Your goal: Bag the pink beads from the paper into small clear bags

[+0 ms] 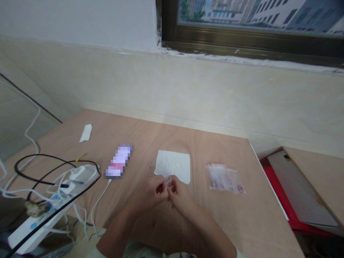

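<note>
My left hand (pixel 155 190) and right hand (pixel 180 195), both closed, pinch a small clear plastic piece (pixel 169 180) near a white paper sheet (pixel 173 164) on the light-brown wooden worktop (pixel 215 218).

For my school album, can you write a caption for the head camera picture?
Left hand and right hand hold a small clear piece near white paper.
</note>
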A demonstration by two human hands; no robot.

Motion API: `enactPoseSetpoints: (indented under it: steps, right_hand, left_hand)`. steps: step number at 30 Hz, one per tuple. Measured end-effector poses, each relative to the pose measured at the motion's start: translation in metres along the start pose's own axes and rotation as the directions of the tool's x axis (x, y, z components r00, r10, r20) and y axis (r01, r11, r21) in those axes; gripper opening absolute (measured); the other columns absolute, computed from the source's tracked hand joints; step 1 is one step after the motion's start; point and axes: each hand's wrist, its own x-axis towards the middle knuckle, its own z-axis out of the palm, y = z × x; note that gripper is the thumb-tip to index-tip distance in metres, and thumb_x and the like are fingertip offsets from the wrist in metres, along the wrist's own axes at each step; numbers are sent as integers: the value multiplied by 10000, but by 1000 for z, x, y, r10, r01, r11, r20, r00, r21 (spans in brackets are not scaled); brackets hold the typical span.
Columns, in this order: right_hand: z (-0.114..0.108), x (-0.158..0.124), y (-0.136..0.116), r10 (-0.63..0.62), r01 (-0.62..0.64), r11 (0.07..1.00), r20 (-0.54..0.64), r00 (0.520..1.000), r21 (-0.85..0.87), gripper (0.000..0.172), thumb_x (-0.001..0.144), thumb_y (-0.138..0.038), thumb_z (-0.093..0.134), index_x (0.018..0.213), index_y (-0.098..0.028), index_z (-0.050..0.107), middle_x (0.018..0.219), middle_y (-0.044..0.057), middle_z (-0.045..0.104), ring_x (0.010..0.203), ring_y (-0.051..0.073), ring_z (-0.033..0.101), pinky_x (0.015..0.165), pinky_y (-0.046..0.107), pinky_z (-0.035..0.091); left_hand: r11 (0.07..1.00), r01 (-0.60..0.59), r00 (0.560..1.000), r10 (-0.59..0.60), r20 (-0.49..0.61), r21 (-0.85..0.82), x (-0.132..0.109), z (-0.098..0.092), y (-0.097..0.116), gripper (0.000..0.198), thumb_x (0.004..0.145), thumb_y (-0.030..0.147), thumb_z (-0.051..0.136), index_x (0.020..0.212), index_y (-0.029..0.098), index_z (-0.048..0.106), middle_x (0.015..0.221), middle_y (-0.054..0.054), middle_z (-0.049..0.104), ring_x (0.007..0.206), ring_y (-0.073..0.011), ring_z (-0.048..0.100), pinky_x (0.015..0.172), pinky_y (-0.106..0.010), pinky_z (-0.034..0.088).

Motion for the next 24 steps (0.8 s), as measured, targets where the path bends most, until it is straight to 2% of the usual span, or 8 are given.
enactPoseSetpoints:
  steps: [2, 5, 9, 12, 13, 16, 20, 24]
  right_hand:
    - [1, 3, 3, 49, -56, 993, 63, 997, 108, 130, 646, -181, 397, 707, -161, 511, 499, -40, 469, 381, 71, 420, 331, 172, 301]
    - [-6, 9, 6, 86, -88, 973, 18, 996, 212, 209, 630, -163, 369, 763, -152, 530, 446, -61, 431, 338, 63, 390, 301, 161, 290]
    - [-17, 19, 5, 63, -74, 961, 49, 997, 265, 228, 615, -159, 382, 761, -150, 557, 422, -70, 413, 324, 53, 358, 312, 165, 278]
    - [-16, 29, 8, 54, -88, 952, 120, 991, 292, 206, 617, -177, 407, 775, -155, 536, 439, -73, 421, 322, 53, 343, 315, 173, 267]
    - [-15, 33, 11, 64, -92, 950, 104, 993, 297, 198, 623, -191, 419, 795, -161, 513, 447, -77, 422, 318, 54, 334, 313, 174, 261]
    - [-12, 44, 25, 100, -85, 951, -37, 994, 297, 186, 664, -265, 436, 830, -182, 433, 503, -73, 440, 341, 67, 354, 314, 179, 264]
    - [-12, 52, 42, 1, 34, 984, -195, 981, 175, 197, 706, -368, 442, 765, -181, 463, 705, -4, 506, 541, 95, 449, 447, 204, 355]
    - [-9, 55, 48, -73, 72, 997, -207, 976, -16, 198, 658, -358, 519, 715, -169, 536, 729, 8, 519, 565, 99, 411, 554, 231, 357]
  left_hand:
    - [999, -25, 1000, 25, 8, 21, -3, -2, 2, 138, 689, 159, 440, 553, 168, 421, 550, 52, 392, 513, -77, 372, 486, -202, 283]
    - [998, 16, 998, -12, 63, -59, -5, -6, -10, 121, 733, 239, 441, 644, 170, 484, 599, 36, 452, 570, -94, 423, 542, -212, 336]
    - [904, 219, 974, -224, 28, -367, -1, -1, -39, 282, 773, 337, 403, 1003, 180, 447, 835, -19, 531, 727, -122, 513, 648, -248, 411]
    - [757, 312, 946, -305, 113, -574, 6, 9, -58, 316, 754, 414, 415, 926, 163, 500, 713, 1, 537, 651, -117, 535, 613, -253, 442]
    - [693, 350, 933, -320, 166, -630, 9, 13, -63, 333, 726, 441, 446, 879, 152, 510, 664, 9, 534, 580, -110, 530, 553, -250, 449]
    - [572, 355, 912, -387, 139, -740, 16, 19, -77, 359, 645, 454, 552, 808, 137, 512, 611, 22, 538, 492, -89, 516, 477, -230, 450]
    - [540, 343, 881, -469, 64, -769, 22, 20, -95, 363, 590, 442, 612, 754, 131, 519, 601, 16, 572, 462, -84, 530, 474, -233, 470]
    - [538, 348, 872, -486, 55, -768, 26, 22, -107, 371, 563, 439, 633, 738, 130, 525, 583, 24, 584, 435, -79, 526, 445, -223, 472]
